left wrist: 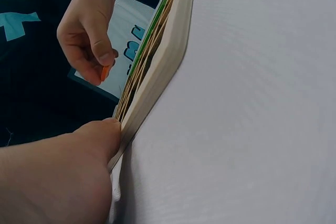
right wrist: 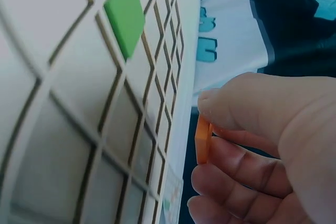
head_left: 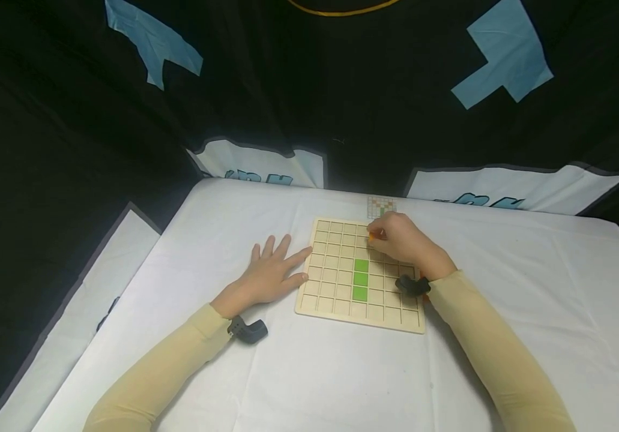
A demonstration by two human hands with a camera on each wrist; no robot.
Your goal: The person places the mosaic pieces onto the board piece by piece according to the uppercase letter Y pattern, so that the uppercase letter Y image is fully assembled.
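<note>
A wooden grid board (head_left: 336,306) lies on the white table, and three green square tiles (head_left: 360,279) fill a short column near its middle. My right hand (head_left: 400,239) pinches an orange tile (right wrist: 202,141) between thumb and fingers over the far part of the board. In the right wrist view that tile stands on edge, apart from the grid. My left hand (head_left: 272,275) lies with spread fingers at the board's left side, its thumb and index fingertip touching the edge. The left wrist view shows the left thumb (left wrist: 102,135) against the board's rim.
A small printed card with a coloured grid pattern (head_left: 379,207) lies behind the board. Bits of orange show beside the board's right edge, partly hidden by the right wrist. A black curtain (head_left: 287,90) hangs beyond the white tablecloth (head_left: 531,288).
</note>
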